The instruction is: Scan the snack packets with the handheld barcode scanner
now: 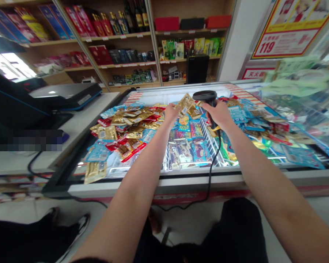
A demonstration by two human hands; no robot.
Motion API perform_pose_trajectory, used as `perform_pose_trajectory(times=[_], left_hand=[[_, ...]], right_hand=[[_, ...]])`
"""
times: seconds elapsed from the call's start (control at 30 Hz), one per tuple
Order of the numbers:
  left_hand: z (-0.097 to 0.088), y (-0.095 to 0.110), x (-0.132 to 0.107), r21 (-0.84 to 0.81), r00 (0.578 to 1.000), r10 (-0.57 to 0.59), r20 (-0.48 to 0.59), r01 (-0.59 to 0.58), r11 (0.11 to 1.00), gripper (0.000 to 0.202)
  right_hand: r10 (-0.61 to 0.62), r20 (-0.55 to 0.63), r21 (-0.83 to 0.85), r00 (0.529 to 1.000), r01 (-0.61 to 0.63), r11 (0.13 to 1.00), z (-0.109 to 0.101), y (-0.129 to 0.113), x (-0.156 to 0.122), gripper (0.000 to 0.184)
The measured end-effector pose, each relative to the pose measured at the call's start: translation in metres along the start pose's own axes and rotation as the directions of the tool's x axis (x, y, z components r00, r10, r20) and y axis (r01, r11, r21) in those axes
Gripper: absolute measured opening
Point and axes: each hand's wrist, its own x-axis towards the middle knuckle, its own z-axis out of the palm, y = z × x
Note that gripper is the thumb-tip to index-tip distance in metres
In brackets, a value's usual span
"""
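while hands [171, 113] hold packet [184, 105], scanner [207, 96]

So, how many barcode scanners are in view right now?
1: a corded handheld barcode scanner, gripped in the right hand above the packets in the display chest. Others may be hidden out of view.

Gold foil snack packets [131, 118] lie mixed with pale blue ones [95, 153], a few banded red. The barcode scanner [207, 96] is plain black (its cord [215, 164] too). The freezer's inner edge [134, 96] has red-and-white stripes, and the wall poster [293, 31] is yellow and red on white.
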Motion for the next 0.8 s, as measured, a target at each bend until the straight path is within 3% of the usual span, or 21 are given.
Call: perform_pose_trajectory(times=[0.17, 0.37, 0.8], left_hand=[[-0.009, 0.002, 0.006, -0.101, 0.999, -0.014, -0.032, 0.011, 0.995, 0.010], [-0.011, -0.002, 0.011, -0.134, 0.999, 0.020, -0.041, -0.026, 0.991, 0.009], [-0.016, 0.001, 0.011, 0.040, 0.991, 0.093, -0.095, -0.090, 0.995, 0.011]], right_hand=[[-0.020, 0.148, 0.051, 0.989, 0.013, 0.999, 0.001, 0.000, -0.004, 0.024], [-0.023, 0.210, 0.033, 0.977, 0.017, 0.999, -0.003, -0.004, -0.008, 0.024], [-0.011, 0.304, -0.062, 0.953, 0.032, 0.998, -0.011, -0.008, -0.011, 0.032]])
